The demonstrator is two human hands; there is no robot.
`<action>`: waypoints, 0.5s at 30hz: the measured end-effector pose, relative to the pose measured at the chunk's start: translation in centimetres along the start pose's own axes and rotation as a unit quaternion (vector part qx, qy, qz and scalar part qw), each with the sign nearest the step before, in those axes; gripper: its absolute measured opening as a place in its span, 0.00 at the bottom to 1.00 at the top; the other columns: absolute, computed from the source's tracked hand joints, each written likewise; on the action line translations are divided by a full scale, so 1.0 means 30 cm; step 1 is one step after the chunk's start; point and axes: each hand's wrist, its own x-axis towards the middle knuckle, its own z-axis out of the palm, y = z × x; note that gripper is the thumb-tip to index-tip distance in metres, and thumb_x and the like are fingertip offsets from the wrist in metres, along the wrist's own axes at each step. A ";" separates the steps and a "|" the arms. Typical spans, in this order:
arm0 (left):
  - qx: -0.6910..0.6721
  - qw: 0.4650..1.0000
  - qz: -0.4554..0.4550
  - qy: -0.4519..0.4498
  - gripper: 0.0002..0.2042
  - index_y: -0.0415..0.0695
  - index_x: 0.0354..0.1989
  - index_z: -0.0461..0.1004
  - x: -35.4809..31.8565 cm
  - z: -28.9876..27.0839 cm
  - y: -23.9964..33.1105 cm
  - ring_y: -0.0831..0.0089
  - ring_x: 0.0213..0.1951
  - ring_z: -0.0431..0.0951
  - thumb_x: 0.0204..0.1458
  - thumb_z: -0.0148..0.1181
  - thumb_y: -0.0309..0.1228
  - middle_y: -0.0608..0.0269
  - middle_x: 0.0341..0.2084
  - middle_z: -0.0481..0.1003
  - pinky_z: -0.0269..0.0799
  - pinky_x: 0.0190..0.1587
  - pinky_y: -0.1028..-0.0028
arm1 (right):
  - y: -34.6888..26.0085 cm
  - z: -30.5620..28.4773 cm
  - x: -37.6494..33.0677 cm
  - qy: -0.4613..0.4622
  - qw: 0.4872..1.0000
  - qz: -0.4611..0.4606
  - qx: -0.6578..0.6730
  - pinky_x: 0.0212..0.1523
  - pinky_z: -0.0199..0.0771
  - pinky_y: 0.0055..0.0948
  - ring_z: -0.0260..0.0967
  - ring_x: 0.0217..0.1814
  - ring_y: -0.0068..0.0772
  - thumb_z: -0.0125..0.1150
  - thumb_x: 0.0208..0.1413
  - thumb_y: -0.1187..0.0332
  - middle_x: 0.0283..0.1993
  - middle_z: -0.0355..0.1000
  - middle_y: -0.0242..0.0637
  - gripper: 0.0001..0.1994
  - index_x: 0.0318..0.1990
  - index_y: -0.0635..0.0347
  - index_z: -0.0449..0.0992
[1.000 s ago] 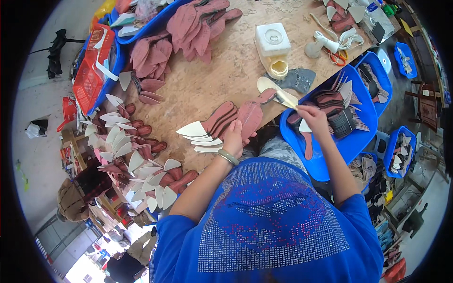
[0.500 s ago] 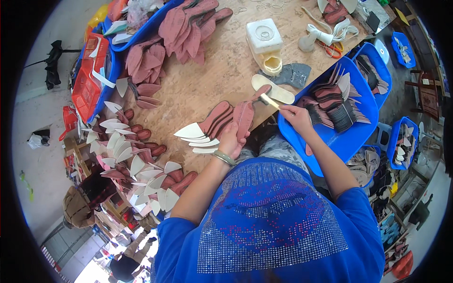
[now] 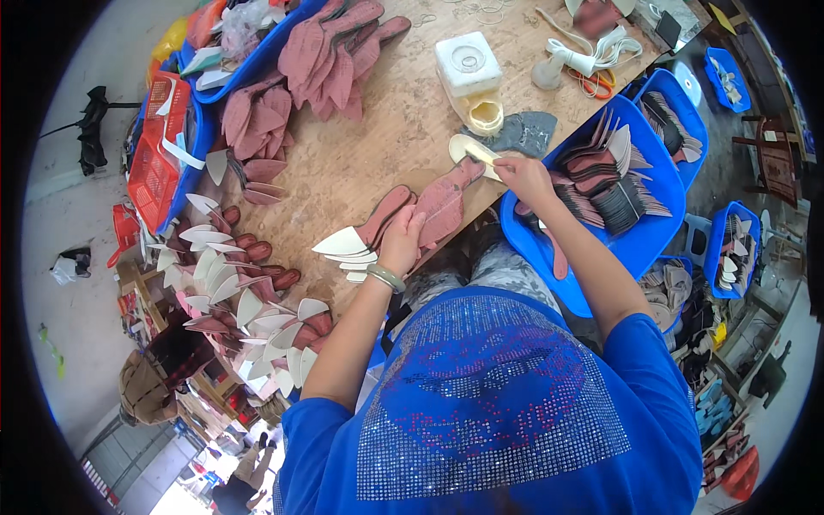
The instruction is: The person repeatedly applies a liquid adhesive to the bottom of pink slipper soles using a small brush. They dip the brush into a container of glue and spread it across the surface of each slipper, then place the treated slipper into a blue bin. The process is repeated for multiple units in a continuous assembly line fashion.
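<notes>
- I have my left grip [image 3: 402, 242] closed on a dark red shaped piece [image 3: 440, 210] that extends up and right of it above the worktop [image 3: 386, 142].
- My right grip [image 3: 525, 178] pinches a slim cream tool [image 3: 481, 151]; from this end I can't tell whether its tip touches the pale oval piece [image 3: 456, 151] beneath.
- White-tipped red pieces [image 3: 378, 221] fan out just left of my left grip.
- A blue tub [image 3: 618, 257] sits right of and below my right grip.
</notes>
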 end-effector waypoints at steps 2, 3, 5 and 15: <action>0.026 1.000 0.006 0.014 0.14 0.39 0.47 0.68 -0.004 0.007 0.024 0.74 0.19 0.72 0.61 0.47 0.36 0.57 0.27 0.75 0.68 0.21 0.77 | -0.040 -0.023 -0.009 -0.031 0.999 -0.003 0.039 0.30 0.73 0.34 0.74 0.26 0.42 0.60 0.49 0.60 0.26 0.75 0.47 0.11 0.37 0.53 0.82; 0.039 0.999 0.009 0.021 0.14 0.38 0.46 0.68 -0.007 0.012 0.040 0.71 0.20 0.73 0.60 0.47 0.36 0.56 0.27 0.75 0.69 0.23 0.74 | -0.065 -0.045 -0.021 -0.051 0.997 0.000 0.061 0.29 0.72 0.33 0.74 0.25 0.40 0.60 0.49 0.61 0.25 0.75 0.46 0.11 0.37 0.53 0.82; 0.094 0.992 0.069 0.055 0.13 0.38 0.43 0.68 0.044 -0.022 -0.086 0.62 0.25 0.74 0.59 0.48 0.36 0.51 0.27 0.74 0.69 0.29 0.68 | -0.134 -0.088 -0.048 -0.099 0.990 -0.005 0.104 0.29 0.72 0.31 0.73 0.24 0.37 0.61 0.49 0.61 0.25 0.75 0.45 0.11 0.38 0.53 0.82; 0.316 0.887 0.303 0.143 0.11 0.39 0.41 0.69 0.054 -0.026 -0.120 0.77 0.20 0.73 0.61 0.46 0.35 0.63 0.25 0.71 0.67 0.17 0.79 | -0.112 -0.088 0.002 -0.094 0.994 -0.032 0.052 0.32 0.74 0.32 0.75 0.29 0.40 0.61 0.48 0.60 0.29 0.76 0.45 0.11 0.37 0.51 0.82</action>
